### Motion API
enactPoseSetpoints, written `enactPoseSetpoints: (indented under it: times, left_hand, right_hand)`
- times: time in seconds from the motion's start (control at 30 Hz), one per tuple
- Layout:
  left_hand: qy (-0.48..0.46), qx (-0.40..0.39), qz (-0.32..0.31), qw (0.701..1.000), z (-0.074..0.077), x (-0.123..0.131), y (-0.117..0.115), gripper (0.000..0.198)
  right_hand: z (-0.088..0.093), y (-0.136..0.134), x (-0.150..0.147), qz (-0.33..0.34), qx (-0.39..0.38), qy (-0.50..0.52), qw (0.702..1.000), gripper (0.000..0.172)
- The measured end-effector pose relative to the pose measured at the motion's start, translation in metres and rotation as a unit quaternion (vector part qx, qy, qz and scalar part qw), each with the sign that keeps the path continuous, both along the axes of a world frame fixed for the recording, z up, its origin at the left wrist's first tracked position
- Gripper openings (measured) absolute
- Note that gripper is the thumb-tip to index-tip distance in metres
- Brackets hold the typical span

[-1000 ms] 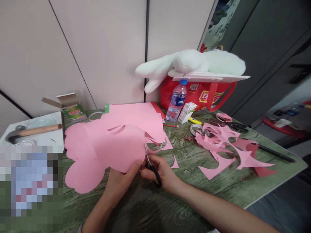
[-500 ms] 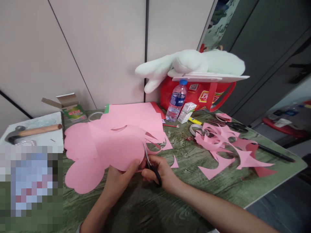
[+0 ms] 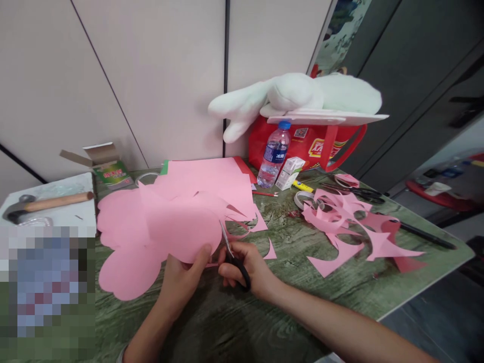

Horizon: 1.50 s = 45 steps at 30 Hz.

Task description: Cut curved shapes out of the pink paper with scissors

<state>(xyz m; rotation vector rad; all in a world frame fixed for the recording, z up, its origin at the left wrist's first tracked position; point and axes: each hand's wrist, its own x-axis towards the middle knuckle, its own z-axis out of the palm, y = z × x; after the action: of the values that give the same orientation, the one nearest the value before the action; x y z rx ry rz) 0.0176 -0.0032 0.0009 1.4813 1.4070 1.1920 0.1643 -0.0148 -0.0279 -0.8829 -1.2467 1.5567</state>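
My left hand (image 3: 183, 278) pinches the near edge of a large pink paper sheet (image 3: 177, 222), thumb on top, holding it lifted off the green table (image 3: 264, 312). My right hand (image 3: 247, 267) grips black-handled scissors (image 3: 232, 254), whose blades point up into the sheet's right edge. A thin pink strip curls away beside the blades. Flat pink cut-out shapes (image 3: 124, 242) lie under the sheet at the left.
Pink paper scraps (image 3: 351, 227) are piled at the right with a second pair of scissors (image 3: 355, 191), tape rolls and a black pen (image 3: 423, 234). Behind stand a water bottle (image 3: 274, 154), a small carton, a red bag (image 3: 313, 143) with a plush toy. A hammer (image 3: 45, 204) lies left.
The pink sheet has turned a little in my left hand, and the scissors have shifted slightly left and worked further along its edge. The camera has tipped slightly.
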Motion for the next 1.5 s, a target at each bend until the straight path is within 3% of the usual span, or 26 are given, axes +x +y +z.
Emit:
enactPoseSetpoints:
  times: [0.2,0.4,0.7,0.97,1.13,1.27,1.3,1.4,1.5]
  left_hand:
    - [0.04,-0.015,0.033,0.999,-0.001,0.002,-0.004,0.027]
    - [0.024,-0.009,-0.011,1.0,-0.006,-0.001,-0.002,0.035]
    - [0.036,-0.057,-0.024,0.997,0.005,0.001,-0.002,0.043]
    - [0.03,-0.006,-0.042,0.999,0.004,0.001,-0.001,0.021]
    - [0.107,0.069,-0.048,0.991,0.003,-0.004,0.001,0.035]
    - [0.258,0.194,-0.014,0.947,0.005,-0.023,0.01,0.039]
    - [0.353,0.216,0.024,0.91,0.006,-0.03,0.013,0.04]
    - [0.556,0.12,0.184,0.802,0.009,-0.053,0.024,0.05]
    - [0.598,-0.027,0.262,0.757,0.008,-0.073,0.033,0.06]
  right_hand:
    - [0.003,0.0,-0.001,0.014,-0.019,0.023,0.999,0.047]
    - [0.005,0.004,0.001,-0.011,-0.011,0.038,0.999,0.048]
    - [0.003,0.005,0.001,0.006,0.007,0.05,0.999,0.048]
    - [0.011,0.002,0.002,0.005,0.003,0.007,1.0,0.045]
    - [0.007,0.003,0.004,-0.052,-0.002,-0.021,0.998,0.038]
    - [0.001,0.007,0.005,-0.11,0.009,-0.019,0.994,0.029]
    - [-0.001,0.008,0.005,-0.116,0.011,-0.014,0.993,0.028]
    - [-0.004,0.008,0.004,-0.116,0.005,0.011,0.993,0.024]
    - [-0.005,0.007,0.003,-0.105,-0.002,0.025,0.994,0.024]
